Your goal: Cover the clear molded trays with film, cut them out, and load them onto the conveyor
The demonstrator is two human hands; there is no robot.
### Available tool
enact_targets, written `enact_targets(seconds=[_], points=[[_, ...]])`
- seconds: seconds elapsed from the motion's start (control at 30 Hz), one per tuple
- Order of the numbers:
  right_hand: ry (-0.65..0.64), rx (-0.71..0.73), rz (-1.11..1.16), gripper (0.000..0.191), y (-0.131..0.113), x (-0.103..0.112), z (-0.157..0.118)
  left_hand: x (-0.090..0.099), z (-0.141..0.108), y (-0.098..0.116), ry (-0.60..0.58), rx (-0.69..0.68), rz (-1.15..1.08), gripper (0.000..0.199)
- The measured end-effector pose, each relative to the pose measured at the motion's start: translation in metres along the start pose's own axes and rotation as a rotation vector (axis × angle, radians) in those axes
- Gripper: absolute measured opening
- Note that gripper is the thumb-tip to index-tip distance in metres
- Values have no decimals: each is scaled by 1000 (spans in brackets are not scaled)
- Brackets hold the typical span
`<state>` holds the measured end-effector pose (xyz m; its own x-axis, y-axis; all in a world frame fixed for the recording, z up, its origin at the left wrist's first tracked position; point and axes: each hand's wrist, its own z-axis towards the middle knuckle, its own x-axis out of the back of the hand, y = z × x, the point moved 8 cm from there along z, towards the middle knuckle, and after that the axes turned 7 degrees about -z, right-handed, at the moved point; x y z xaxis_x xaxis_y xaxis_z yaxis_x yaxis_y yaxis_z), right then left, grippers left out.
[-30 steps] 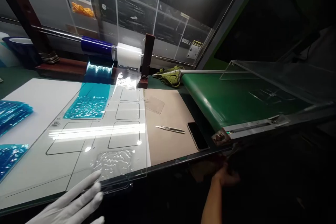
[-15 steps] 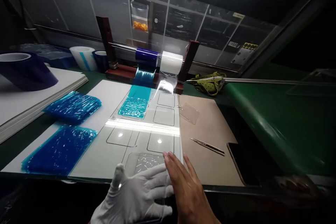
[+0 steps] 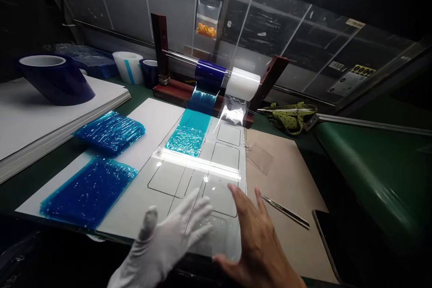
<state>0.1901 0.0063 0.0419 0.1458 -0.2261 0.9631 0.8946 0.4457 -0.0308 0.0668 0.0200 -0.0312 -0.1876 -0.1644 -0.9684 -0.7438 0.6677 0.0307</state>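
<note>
My left hand (image 3: 172, 234), in a white glove, is held over the front of a white sheet with rounded rectangle outlines (image 3: 135, 202). Its fingers are stretched out and slightly blurred. To the right is my bare right hand (image 3: 254, 238), thumb and fingers spread apart. Between the hands a clear, thin rectangular piece (image 3: 216, 234) shows faintly; whether either hand touches it, I cannot tell. Further back, blue film (image 3: 189, 130) runs down onto the sheet from a blue roll (image 3: 211, 75). Beside it, clear film (image 3: 233, 110) comes off a white roll (image 3: 245, 83).
Stacks of blue film pieces (image 3: 87, 191) lie at left, near a large blue roll (image 3: 57, 81) on white sheets. On brown board at right are a clear piece (image 3: 259, 157) and tweezers (image 3: 286, 212), with a phone (image 3: 326, 243) beside. A green pouch (image 3: 292, 117) lies behind.
My hands have moved apart; the left has shifted slightly left and the right slightly right, its fingers spreading. The view has turned a little to the left.
</note>
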Motion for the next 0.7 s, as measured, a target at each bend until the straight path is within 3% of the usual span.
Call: enact_targets(seconds=[0.13, 0.2, 0.3, 0.43, 0.53, 0.63, 0.7], points=[[-65, -67, -65, 110, 25, -18, 14, 9, -23, 56, 190, -217, -4, 99], [-114, -72, -79, 111, 32, -32, 21, 8, -32, 68, 209, -235, -69, 106], [-169, -72, -91, 111, 37, -48, 30, 15, -37, 71, 219, -240, -136, 113], [-210, -56, -98, 111, 38, -60, 35, 26, -35, 70, 135, -352, -145, 102], [-226, -55, -103, 109, 40, -63, 35, 29, -32, 68, 91, -357, -150, 97], [-234, -61, -104, 108, 42, -63, 35, 24, -28, 71, 12, -348, -164, 91], [-236, -59, -102, 108, 42, -64, 36, 16, -26, 74, -111, -330, -160, 90]])
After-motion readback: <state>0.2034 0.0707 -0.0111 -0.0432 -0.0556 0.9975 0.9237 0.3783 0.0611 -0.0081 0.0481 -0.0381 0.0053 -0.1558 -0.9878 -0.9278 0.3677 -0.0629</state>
